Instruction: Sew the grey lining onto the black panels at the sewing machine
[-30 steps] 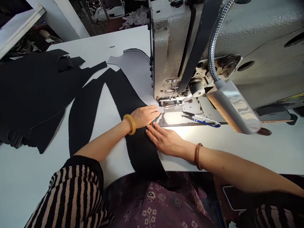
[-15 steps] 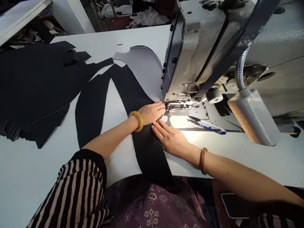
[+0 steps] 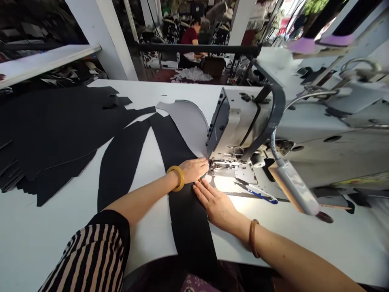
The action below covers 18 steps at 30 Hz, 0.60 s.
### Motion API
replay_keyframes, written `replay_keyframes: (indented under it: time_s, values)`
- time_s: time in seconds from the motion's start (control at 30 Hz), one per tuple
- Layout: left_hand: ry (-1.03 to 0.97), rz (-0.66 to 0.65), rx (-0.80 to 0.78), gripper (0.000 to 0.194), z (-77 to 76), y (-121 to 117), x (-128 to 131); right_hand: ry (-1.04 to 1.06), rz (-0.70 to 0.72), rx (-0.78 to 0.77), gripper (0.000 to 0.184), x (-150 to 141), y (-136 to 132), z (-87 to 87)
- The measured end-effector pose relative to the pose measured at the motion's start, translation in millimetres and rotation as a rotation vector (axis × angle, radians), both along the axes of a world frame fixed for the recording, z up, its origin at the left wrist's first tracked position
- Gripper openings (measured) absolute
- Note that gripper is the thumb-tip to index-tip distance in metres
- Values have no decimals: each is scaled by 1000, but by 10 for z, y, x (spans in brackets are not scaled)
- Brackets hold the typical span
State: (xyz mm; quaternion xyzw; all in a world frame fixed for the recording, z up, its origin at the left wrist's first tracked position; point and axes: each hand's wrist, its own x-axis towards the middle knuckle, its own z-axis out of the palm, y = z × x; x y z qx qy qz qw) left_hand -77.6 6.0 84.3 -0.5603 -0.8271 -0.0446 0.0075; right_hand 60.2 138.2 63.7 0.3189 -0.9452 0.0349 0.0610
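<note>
A long black fabric piece [image 3: 191, 227] runs from the table edge up under both my hands. My left hand [image 3: 194, 169], with a yellow bangle at its wrist, lies flat on it, fingertips close beside the presser foot [image 3: 223, 165] of the sewing machine [image 3: 237, 121]. Just below, my right hand [image 3: 217, 205] rests with fingers stretched out over the fabric's right edge. A small orange thing [image 3: 200, 180], too little to name, shows between the hands. Beyond them a grey fabric piece [image 3: 188, 123] with a curved edge reaches the machine. Blue-handled thread snips [image 3: 257, 192] lie right of my right hand.
A pile of black cut pieces [image 3: 57, 129] covers the table's left side, beside another black strip [image 3: 120, 170]. A lamp [image 3: 293, 186] hangs low at the machine's right. In the background a person [image 3: 190, 36] in a red top sits beyond the table.
My view has tilted up, showing more of the room and the person at the back. Both hands keep nearly the same place on the fabric beside the presser foot.
</note>
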Motion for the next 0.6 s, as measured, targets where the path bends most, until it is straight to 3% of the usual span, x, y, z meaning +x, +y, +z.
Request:
replay_keyframes:
  time_s: [0.3, 0.47, 0.6]
  values:
    - [-62, 51, 15, 20, 73, -37, 88, -30, 6, 15, 63, 3, -68, 48]
    - [-80, 143, 22, 25, 149, -28, 138, 27, -6, -88, 62, 2, -50, -1]
    - [-107, 207, 1, 23, 238, -16, 230, 137, 43, -214, 50, 8, -31, -43]
